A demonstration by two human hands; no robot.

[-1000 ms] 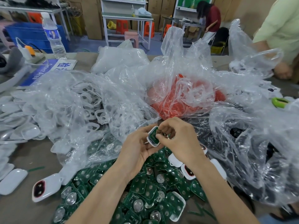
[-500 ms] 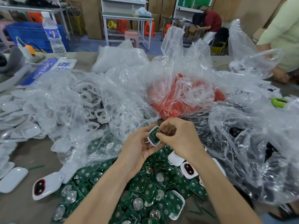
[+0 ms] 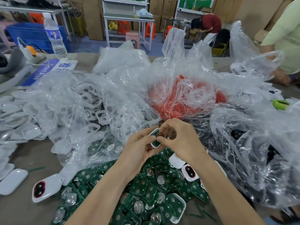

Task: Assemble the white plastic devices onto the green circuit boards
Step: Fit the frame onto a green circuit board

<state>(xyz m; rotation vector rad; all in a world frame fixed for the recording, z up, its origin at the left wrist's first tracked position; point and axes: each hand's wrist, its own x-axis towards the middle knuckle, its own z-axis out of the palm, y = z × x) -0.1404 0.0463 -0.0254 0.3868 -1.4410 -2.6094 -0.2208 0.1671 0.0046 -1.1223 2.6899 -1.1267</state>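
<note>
The left hand (image 3: 139, 151) holds one white case (image 3: 153, 146); the right hand (image 3: 181, 140) pinches the green board (image 3: 156, 142) in it. A few finished devices (image 3: 190, 173) look done. The big pile of boards (image 3: 146, 189) waits.

White metal workbenches (image 3: 128, 18), orange stools (image 3: 121, 27) and stacked cardboard boxes (image 3: 253, 12) stand on a blue-grey floor (image 3: 90, 44)

A blue sign (image 3: 43, 73) lies flat on the table at the upper left of the frame. White letters on it read "Defect Area". Its white end panel carries a blue Chinese character, cut off and unclear. The water bottle (image 3: 54, 38) label behind it is unreadable.
</note>
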